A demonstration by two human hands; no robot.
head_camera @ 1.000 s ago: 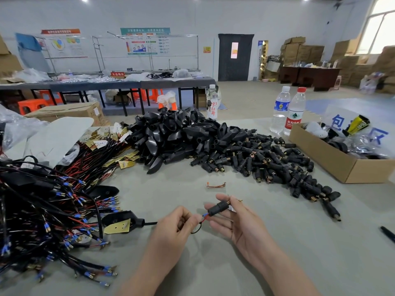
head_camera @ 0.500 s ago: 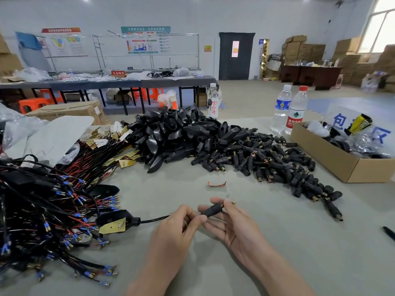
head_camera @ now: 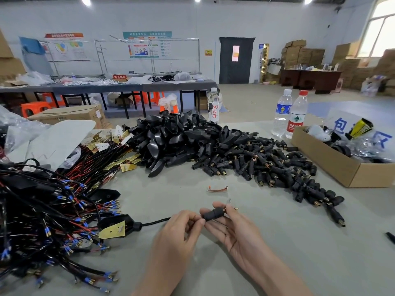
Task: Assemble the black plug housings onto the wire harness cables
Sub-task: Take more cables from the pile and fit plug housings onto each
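The right hand (head_camera: 237, 233) lies palm up just above the grey table top (head_camera: 277, 253), its fingers loosely curled; thumb and forefinger pinch a small black cylindrical plastic plug housing (head_camera: 213, 214), held nearly level, with a brass tip showing past the thumb. The left hand (head_camera: 179, 233) faces it with the back of the hand upward, fingers curled; its fingertips meet the housing's near end and pinch the thin black cable (head_camera: 154, 222) that enters there. That cable runs left along the table to a black teardrop-shaped shell with a brass plate (head_camera: 115, 228), which lies at the edge of a tangled heap of black and red harness wires with blue-sleeved terminals (head_camera: 42, 214).

At the far right stands an open brown cardboard box (head_camera: 324, 165); in it lie a white rounded object, dark coiled parts in clear wrapping, and a yellow and black packet (head_camera: 361, 127). Two clear plastic water bottles (head_camera: 288, 116) stand just beside its far corner. Between box and wires, a loose heap of small black plug housings with brass ends (head_camera: 267, 165) spreads across the table; behind it rises a pile of larger black plastic shells (head_camera: 181, 139).
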